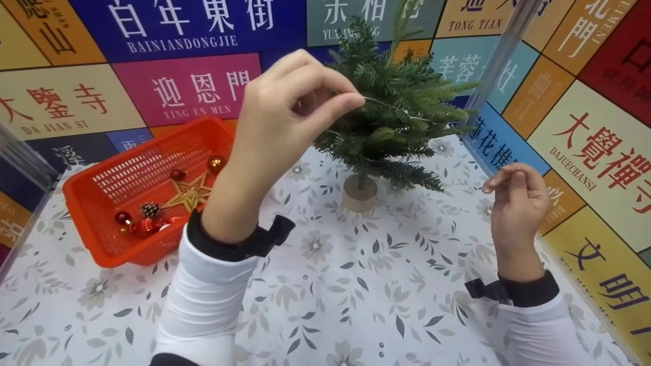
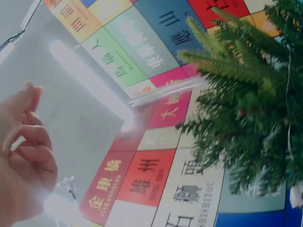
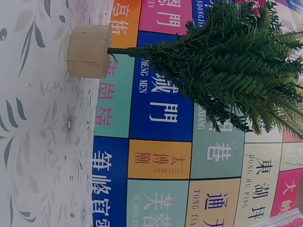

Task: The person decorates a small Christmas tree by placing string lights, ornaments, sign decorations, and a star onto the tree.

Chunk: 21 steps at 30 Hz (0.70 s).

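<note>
My left hand (image 1: pixel 285 112) pinches a thin wire between thumb and fingertips, left of a small artificial Christmas tree (image 1: pixel 386 101). The thin wire (image 1: pixel 379 101) runs from those fingertips into the branches; in the left wrist view the wire (image 2: pixel 289 94) crosses the tree. The right hand (image 1: pixel 519 208) is raised right of the tree, thumb against curled fingers. In the right wrist view, a length of wire (image 3: pixel 270 158) leads from the branches toward this hand, seen only at the edge; the pinch itself is hidden. The tree stands upright on a round wooden base (image 1: pixel 360 195).
At left on the floral tablecloth (image 1: pixel 315 305) stands an orange plastic basket (image 1: pixel 84 213). It holds a gold star (image 1: pixel 189 194), a pinecone (image 1: pixel 150 209) and several red baubles (image 1: pixel 216 162). Colourful panels with lettering (image 1: pixel 188 86) rise behind and at the right.
</note>
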Each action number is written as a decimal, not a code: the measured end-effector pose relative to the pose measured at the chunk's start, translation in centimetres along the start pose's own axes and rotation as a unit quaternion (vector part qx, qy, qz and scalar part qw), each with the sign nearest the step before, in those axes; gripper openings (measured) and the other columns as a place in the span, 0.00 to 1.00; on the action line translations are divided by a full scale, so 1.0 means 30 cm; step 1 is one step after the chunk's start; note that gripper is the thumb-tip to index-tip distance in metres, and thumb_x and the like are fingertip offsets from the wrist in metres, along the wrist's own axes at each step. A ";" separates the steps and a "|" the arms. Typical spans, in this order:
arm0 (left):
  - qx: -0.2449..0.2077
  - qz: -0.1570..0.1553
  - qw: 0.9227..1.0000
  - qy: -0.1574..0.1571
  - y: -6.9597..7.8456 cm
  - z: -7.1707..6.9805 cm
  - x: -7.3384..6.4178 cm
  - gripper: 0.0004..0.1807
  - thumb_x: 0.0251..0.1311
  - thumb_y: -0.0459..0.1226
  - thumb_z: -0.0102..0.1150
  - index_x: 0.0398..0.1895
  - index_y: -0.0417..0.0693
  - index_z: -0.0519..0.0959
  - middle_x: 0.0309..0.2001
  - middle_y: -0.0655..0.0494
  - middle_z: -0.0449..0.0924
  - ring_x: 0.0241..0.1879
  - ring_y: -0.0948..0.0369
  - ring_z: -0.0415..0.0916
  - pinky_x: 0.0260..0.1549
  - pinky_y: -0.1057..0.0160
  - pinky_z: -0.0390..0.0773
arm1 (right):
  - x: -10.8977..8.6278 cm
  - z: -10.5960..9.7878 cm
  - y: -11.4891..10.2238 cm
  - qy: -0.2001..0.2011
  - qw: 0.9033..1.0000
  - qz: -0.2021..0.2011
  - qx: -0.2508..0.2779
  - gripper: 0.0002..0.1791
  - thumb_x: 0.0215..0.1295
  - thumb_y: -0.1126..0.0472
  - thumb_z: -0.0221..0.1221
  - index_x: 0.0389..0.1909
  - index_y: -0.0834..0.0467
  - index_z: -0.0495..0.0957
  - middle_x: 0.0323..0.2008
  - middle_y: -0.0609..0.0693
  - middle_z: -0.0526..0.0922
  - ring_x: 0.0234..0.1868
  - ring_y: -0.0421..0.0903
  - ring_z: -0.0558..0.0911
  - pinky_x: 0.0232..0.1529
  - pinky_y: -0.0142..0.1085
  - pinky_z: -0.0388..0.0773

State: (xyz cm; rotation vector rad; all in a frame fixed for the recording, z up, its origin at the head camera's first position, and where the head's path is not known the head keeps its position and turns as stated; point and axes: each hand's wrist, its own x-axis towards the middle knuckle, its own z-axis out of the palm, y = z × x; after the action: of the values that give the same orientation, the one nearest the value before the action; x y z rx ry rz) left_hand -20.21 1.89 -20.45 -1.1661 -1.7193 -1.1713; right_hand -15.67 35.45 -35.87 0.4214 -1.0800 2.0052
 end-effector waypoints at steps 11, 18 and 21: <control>0.081 -0.254 0.961 -0.069 -0.107 -0.120 -0.006 0.09 0.59 0.42 0.65 0.37 0.48 0.87 0.35 0.56 0.80 0.30 0.66 0.71 0.32 0.72 0.73 | 0.088 0.034 -0.019 0.015 0.999 0.028 -0.025 0.12 0.68 0.68 0.53 0.42 0.77 0.75 0.22 0.60 0.77 0.24 0.49 0.77 0.27 0.33 0.79; 0.117 -0.261 0.958 0.018 -0.182 -0.072 -0.002 0.11 0.60 0.44 0.65 0.37 0.46 0.86 0.30 0.57 0.78 0.29 0.67 0.69 0.32 0.74 0.71 | 0.169 0.074 -0.022 0.010 0.997 0.038 -0.060 0.06 0.68 0.69 0.52 0.41 0.68 0.67 0.23 0.60 0.78 0.25 0.50 0.78 0.28 0.33 0.79; 0.134 -0.263 0.955 0.042 -0.210 -0.061 0.009 0.12 0.60 0.46 0.64 0.36 0.47 0.86 0.29 0.58 0.77 0.29 0.67 0.68 0.32 0.73 0.69 | 0.203 0.092 -0.029 0.011 0.995 0.055 -0.080 0.09 0.67 0.67 0.54 0.41 0.65 0.65 0.23 0.61 0.78 0.26 0.51 0.78 0.29 0.33 0.80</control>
State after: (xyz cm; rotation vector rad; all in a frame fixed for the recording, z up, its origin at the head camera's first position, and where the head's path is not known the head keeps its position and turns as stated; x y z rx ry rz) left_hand -26.10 -0.86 -21.38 -0.4970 -2.1135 -1.2119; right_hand -18.99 36.49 -30.10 0.2607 -1.2630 1.9945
